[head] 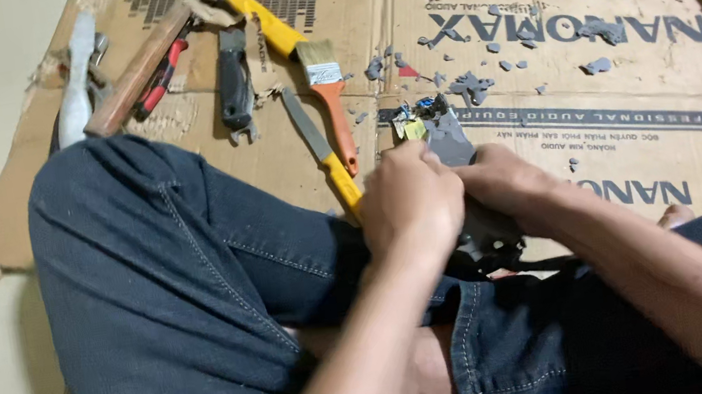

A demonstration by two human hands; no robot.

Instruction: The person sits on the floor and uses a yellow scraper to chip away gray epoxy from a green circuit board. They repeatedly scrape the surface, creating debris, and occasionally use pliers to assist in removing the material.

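- Two hands at work in the head view: my left hand [411, 198] and my right hand [505, 184] each keep a closed grip on a dark grey part [453, 141] over my lap.
- Just beyond my grip lies a yellow-handled file [322, 151], with a paintbrush [329, 90] beside it on the cardboard sheet [631, 103].
- Grey chips [472, 84] are scattered farther out.

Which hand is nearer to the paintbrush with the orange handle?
Left. The left hand sits just below and right of the paintbrush, close to its handle end. The right hand is farther right, beyond the left hand.
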